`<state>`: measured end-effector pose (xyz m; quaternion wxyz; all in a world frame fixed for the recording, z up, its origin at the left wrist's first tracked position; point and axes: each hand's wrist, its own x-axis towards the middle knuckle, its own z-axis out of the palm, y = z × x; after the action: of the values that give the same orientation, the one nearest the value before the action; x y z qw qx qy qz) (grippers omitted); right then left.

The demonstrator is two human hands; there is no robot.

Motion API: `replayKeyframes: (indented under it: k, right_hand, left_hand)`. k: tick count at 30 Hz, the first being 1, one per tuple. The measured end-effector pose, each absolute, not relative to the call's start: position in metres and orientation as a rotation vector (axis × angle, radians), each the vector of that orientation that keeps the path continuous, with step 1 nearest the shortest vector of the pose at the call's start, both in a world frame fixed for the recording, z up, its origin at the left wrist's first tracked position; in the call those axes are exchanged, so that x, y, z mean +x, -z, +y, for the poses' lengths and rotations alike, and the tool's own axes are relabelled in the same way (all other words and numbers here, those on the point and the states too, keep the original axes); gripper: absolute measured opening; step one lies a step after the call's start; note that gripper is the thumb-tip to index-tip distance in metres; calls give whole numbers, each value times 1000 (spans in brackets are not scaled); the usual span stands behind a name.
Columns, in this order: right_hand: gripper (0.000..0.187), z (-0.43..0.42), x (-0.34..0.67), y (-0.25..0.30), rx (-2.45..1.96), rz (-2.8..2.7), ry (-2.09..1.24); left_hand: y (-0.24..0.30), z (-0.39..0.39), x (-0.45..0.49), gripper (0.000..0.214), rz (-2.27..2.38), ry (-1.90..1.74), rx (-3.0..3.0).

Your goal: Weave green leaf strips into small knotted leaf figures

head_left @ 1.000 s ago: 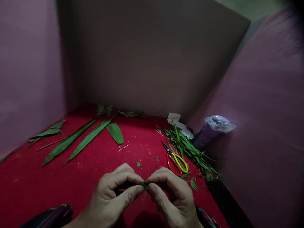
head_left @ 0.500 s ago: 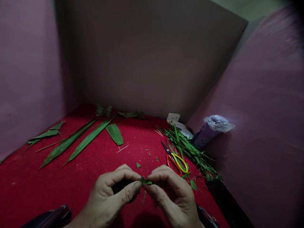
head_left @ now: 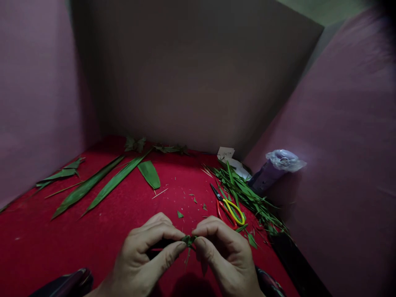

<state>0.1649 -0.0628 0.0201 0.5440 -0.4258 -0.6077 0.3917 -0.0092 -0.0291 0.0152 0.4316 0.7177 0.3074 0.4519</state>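
Between both hands, low in the middle of the head view, is a small folded piece of green leaf (head_left: 188,240). Its left side is pinched between the thumb and forefinger of my left hand (head_left: 148,249). My right hand (head_left: 224,251) pinches its right side the same way. A thin end of the leaf hangs below the fingertips, and the rest is covered by them. Just beyond my right hand lie scissors (head_left: 229,211) with one red and one yellow handle, blades pointing away. Small leaf scraps (head_left: 180,214) are scattered in front of the hands.
Long green leaves (head_left: 116,185) and a shorter cut leaf (head_left: 149,173) lie left on the red cloth (head_left: 62,247). A heap of leaf strips (head_left: 247,194) lies along the right wall, beside a purple container (head_left: 272,171) topped with clear plastic. White paper (head_left: 226,153) lies behind the heap.
The fingertips have shifted slightly on the folded leaf, and less of it shows between them. Both hands still pinch it. The things around have not moved.
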Motion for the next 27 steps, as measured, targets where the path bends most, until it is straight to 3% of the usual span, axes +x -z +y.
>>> replayKeyframes:
  k: [12,16,21,27]
  right_hand:
    - [13,-66,164,-15,-1046,-1450,-960]
    - [11,-66,163,-15,-1030,-1458,-951]
    - [8,-63,164,-17,-994,-1595,-734]
    - [21,-61,164,-14,-943,-1735,-408]
  left_hand:
    - [-20,-28,-10,25,666,-1232,2175]
    - [-17,-30,-10,18,705,-1209,2020]
    - [-14,-29,-9,11,777,-1142,1884]
    - [-14,-30,-10,10,807,-1138,1842]
